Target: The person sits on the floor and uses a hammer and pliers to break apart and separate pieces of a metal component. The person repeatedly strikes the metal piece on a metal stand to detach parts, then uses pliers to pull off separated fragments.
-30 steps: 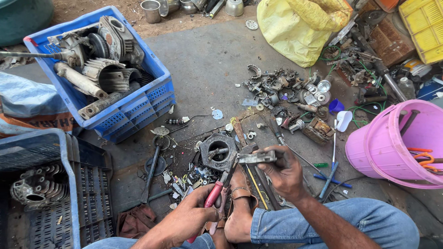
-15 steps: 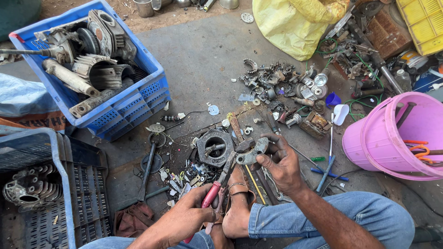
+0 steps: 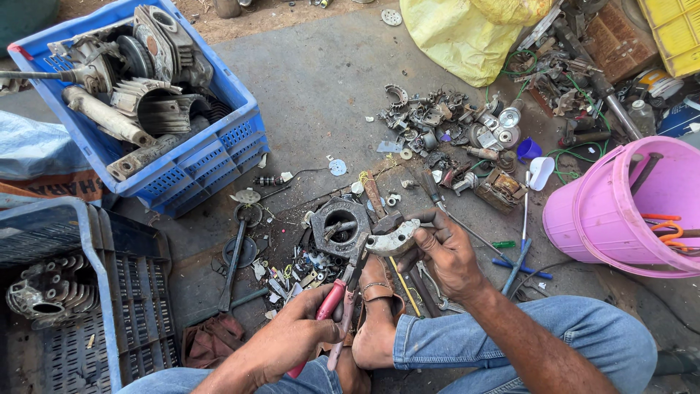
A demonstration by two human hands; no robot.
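Observation:
My left hand [image 3: 295, 339] grips red-handled pliers [image 3: 337, 306], whose jaws point up toward a small curved grey metal part [image 3: 394, 238]. My right hand [image 3: 446, 252] holds that part just above the ground, beside a dark square metal housing [image 3: 339, 228] with a round opening. My foot in a brown sandal [image 3: 376, 306] rests between the two hands. Small screws and metal scraps [image 3: 292, 266] lie around the housing.
A blue crate [image 3: 197, 157] of engine parts stands at upper left, and another blue crate [image 3: 95, 292] at lower left. A pink bucket [image 3: 620, 219] with tools sits right. A yellow sack [image 3: 467, 33] and a heap of metal parts [image 3: 452, 131] lie beyond.
My right hand has turned the grey part and brought it closer to the plier jaws. The camera has shifted slightly; the left hand keeps its hold on the pliers.

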